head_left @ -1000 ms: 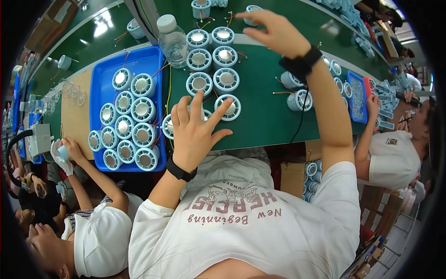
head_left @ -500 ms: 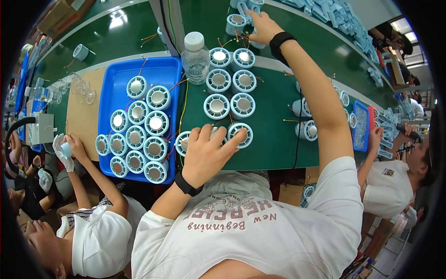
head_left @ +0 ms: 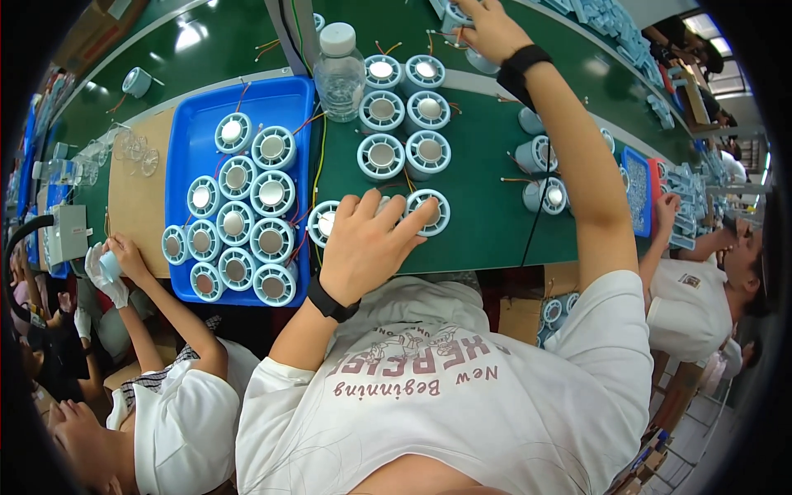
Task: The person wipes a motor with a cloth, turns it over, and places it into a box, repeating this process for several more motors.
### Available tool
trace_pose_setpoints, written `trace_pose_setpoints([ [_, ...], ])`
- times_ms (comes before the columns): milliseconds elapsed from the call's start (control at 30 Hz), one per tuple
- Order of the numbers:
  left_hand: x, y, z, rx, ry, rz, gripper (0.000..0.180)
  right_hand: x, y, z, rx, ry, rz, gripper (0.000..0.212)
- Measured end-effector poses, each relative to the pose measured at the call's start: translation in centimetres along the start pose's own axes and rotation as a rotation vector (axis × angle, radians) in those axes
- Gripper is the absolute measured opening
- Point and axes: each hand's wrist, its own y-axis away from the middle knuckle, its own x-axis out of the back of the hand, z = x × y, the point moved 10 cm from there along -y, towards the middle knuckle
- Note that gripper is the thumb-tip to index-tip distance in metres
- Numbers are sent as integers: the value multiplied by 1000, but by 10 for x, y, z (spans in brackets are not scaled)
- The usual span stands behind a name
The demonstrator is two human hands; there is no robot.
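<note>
My left hand [head_left: 367,239] lies palm down with fingers spread over a row of light-blue round housings with metal discs at the table's near edge. Its thumb touches the right-hand housing [head_left: 426,213]; beside its other edge sits another housing [head_left: 324,221], and a third is mostly hidden under the fingers. My right hand [head_left: 495,31] reaches far forward, thumb and fingers around a light-blue housing [head_left: 456,16] partly cut off by the upper edge. Between the hands, several housings [head_left: 382,155] stand in two columns, discs up, with thin wires.
A blue tray [head_left: 186,120] of similar housings lies left, beside a clear plastic bottle [head_left: 340,82]. More housings [head_left: 544,195] stand right, near a blue bin [head_left: 634,194]. Light-blue parts [head_left: 594,29] are heaped at the back. Co-workers sit at both sides; one holds a housing [head_left: 111,266].
My right hand has shifted right, and the housing at its fingers has moved right with it. My left hand stays on the near row. The whole view has tilted slightly, so the table appears higher.
</note>
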Motion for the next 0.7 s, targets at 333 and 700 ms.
trace_pose_setpoints([
  [333,-8,-2,2,-70,64,-78,51,16,235,-21,-53,-175,-130,50],
  [700,5,0,11,-51,57,-34,56,-38,262,-33,-281,30,10,60],
])
